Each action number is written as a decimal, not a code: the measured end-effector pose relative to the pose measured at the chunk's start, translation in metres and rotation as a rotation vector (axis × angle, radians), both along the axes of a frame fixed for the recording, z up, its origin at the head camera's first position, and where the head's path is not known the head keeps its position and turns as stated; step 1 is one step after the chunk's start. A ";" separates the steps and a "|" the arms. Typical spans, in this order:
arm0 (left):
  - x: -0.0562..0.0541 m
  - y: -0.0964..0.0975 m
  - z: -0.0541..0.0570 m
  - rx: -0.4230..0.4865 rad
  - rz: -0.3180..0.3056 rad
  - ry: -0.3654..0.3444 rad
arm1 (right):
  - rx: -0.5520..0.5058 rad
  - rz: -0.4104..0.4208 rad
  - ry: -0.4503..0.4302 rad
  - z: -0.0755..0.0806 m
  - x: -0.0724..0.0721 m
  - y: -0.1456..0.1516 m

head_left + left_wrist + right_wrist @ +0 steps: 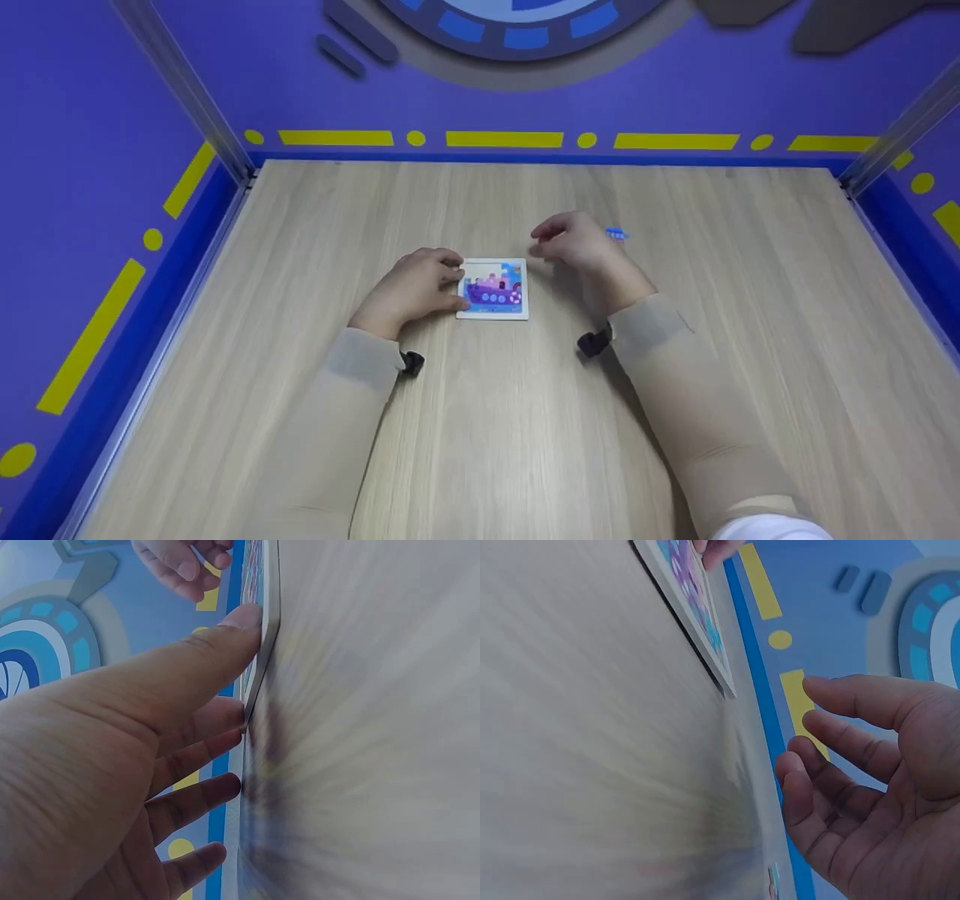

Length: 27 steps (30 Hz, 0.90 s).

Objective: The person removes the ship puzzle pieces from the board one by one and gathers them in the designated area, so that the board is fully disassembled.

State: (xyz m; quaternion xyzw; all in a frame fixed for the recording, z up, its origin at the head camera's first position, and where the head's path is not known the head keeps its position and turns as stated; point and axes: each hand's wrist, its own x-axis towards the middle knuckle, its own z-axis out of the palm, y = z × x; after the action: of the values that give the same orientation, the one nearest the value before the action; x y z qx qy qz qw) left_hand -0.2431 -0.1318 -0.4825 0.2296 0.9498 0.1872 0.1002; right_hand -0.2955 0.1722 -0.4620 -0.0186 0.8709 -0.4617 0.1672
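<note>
A small square jigsaw puzzle [493, 298] in a white frame lies on the table, showing a purple and pink ship; a pale patch without picture shows at its upper left. My left hand [416, 289] is at its left side. In the left wrist view the thumb [232, 626] rests on the frame and the other fingers extend beside its edge. Beyond the frame's right side, my right hand [577, 244] hovers with loosely bent fingers and nothing visible between them. A small blue and pink puzzle piece [616, 234] lies just right of that hand.
The wood-grain tabletop [495, 420] extends around the puzzle. A purple-blue wall [480, 112] with yellow dashes borders the back, and similar panels stand at left and right. Metal rails [900, 277] run along the table's sides.
</note>
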 end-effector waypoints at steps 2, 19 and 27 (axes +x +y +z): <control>0.000 0.001 0.000 -0.005 -0.001 0.001 | 0.029 0.040 0.031 -0.001 0.002 -0.005; 0.000 -0.001 0.001 0.008 -0.010 0.016 | 0.167 0.226 0.126 -0.014 0.016 -0.037; 0.001 0.000 0.001 -0.006 -0.016 0.024 | 0.211 0.264 0.164 -0.015 0.020 -0.041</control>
State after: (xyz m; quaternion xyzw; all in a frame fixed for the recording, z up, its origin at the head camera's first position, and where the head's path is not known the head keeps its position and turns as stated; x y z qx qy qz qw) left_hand -0.2426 -0.1318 -0.4814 0.2390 0.9496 0.1810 0.0911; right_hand -0.2751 0.1307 -0.4769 -0.1527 0.9153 -0.3385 0.1557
